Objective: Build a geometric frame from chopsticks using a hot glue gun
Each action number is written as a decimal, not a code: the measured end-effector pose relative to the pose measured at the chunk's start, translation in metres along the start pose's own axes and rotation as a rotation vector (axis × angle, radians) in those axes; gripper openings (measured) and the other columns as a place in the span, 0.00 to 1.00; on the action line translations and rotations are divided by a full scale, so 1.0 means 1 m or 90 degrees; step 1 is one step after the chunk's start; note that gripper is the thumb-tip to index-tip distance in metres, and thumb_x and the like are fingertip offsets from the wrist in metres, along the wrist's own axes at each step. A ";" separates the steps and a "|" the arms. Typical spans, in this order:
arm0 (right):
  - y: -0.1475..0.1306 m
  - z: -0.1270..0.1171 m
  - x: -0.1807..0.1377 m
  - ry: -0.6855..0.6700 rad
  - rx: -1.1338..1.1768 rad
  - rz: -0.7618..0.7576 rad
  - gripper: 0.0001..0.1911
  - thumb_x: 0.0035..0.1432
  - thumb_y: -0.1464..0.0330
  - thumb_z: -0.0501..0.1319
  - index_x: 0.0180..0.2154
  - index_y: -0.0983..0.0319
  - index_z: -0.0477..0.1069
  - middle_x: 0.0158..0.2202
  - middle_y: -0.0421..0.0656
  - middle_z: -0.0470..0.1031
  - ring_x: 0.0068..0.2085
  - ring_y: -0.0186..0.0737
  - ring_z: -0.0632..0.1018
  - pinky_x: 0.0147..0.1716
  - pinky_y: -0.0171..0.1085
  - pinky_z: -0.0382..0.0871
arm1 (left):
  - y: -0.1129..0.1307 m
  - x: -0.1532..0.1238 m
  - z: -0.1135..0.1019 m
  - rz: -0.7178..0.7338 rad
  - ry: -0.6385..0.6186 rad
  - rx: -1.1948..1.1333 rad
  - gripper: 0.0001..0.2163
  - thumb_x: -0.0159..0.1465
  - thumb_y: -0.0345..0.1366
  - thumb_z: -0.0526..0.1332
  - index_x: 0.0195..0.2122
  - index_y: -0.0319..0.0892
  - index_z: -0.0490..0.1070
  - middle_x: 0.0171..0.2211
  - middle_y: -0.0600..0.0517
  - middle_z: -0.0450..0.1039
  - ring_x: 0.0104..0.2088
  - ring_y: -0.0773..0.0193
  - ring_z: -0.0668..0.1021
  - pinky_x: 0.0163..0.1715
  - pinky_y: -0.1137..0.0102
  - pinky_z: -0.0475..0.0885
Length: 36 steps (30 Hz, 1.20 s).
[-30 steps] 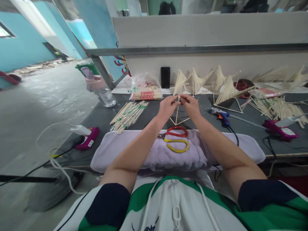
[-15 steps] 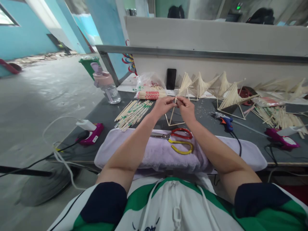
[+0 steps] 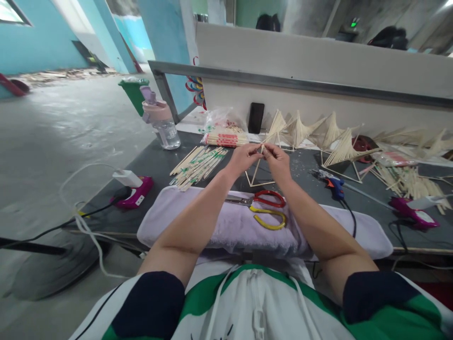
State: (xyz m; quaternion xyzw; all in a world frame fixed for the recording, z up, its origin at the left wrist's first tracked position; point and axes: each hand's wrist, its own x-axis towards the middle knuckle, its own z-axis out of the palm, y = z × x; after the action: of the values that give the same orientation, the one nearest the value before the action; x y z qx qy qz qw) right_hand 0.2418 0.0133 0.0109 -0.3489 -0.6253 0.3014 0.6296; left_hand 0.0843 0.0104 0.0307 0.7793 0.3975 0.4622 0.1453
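My left hand (image 3: 243,158) and my right hand (image 3: 279,160) meet above the grey table, both pinching the top corner of a small frame of thin wooden sticks (image 3: 255,175). The frame's base rests on the table below my hands. Red and yellow scissors (image 3: 265,211) lie on the lilac towel (image 3: 198,219) just in front of my wrists. A spread of loose wooden sticks (image 3: 196,164) lies to the left of my left hand.
Finished fan-like stick structures (image 3: 318,134) line the back wall beside a black phone (image 3: 255,117). A blue glue gun (image 3: 332,184) lies to the right, magenta glue guns at both sides (image 3: 132,194) (image 3: 412,215). A pink-capped bottle (image 3: 161,125) and bagged sticks (image 3: 223,134) stand at back left.
My hands keep pinching the frame's top corner and barely shift. The view has swung slightly, so everything on the table sits a little lower and further right.
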 end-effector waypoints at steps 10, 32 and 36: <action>0.001 0.002 -0.001 0.015 -0.021 0.003 0.19 0.56 0.52 0.64 0.42 0.59 0.79 0.39 0.43 0.81 0.40 0.41 0.79 0.44 0.42 0.74 | 0.008 -0.001 -0.001 0.006 -0.001 -0.009 0.15 0.62 0.32 0.64 0.50 0.41 0.79 0.46 0.48 0.81 0.44 0.61 0.80 0.48 0.70 0.72; -0.001 0.006 0.001 0.029 -0.015 0.022 0.21 0.53 0.50 0.66 0.39 0.60 0.78 0.34 0.43 0.80 0.36 0.42 0.78 0.39 0.42 0.74 | -0.011 -0.003 0.014 -0.047 0.035 -0.104 0.24 0.58 0.30 0.64 0.57 0.42 0.74 0.51 0.46 0.79 0.43 0.60 0.82 0.50 0.65 0.76; -0.004 0.006 0.002 0.033 -0.028 0.022 0.22 0.52 0.49 0.65 0.37 0.60 0.78 0.33 0.42 0.80 0.34 0.40 0.77 0.37 0.41 0.73 | -0.011 -0.004 0.011 -0.069 0.028 -0.171 0.27 0.56 0.31 0.66 0.59 0.40 0.73 0.51 0.44 0.78 0.44 0.59 0.82 0.50 0.63 0.76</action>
State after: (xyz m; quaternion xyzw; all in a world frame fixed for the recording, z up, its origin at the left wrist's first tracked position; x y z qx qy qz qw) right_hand 0.2358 0.0129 0.0151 -0.3813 -0.6093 0.2889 0.6324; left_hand 0.0870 0.0160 0.0164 0.7199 0.3767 0.5195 0.2645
